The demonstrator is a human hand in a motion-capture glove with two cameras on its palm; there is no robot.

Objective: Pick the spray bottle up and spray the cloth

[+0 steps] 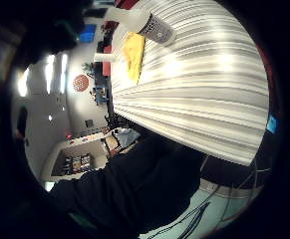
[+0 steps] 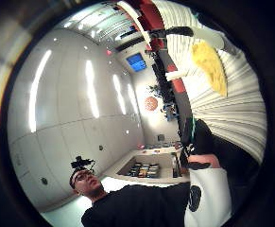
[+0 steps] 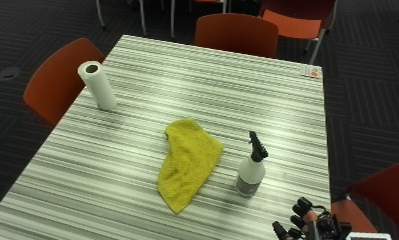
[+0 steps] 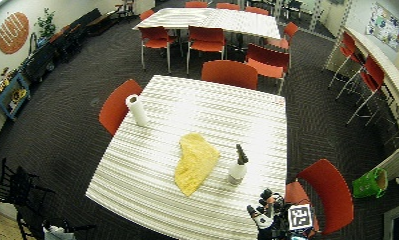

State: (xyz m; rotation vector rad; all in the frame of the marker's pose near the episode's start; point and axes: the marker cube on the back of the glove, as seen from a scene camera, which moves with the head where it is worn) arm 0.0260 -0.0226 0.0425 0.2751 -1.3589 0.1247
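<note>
The bottle stands upright on the striped bench, long axis vertical, black trigger head on top with its nozzle toward the far edge. It is untouched. The yellow cloth lies flat just beside it, a long crumpled strip running from mid-bench toward the near edge. The grip, the gloved right hand, hovers at the bench's near corner, apart from the bottle and nearer the viewer; its fingers are spread and extended, released, holding nothing. A paper roll stands upright well apart, near the opposite edge.
</note>
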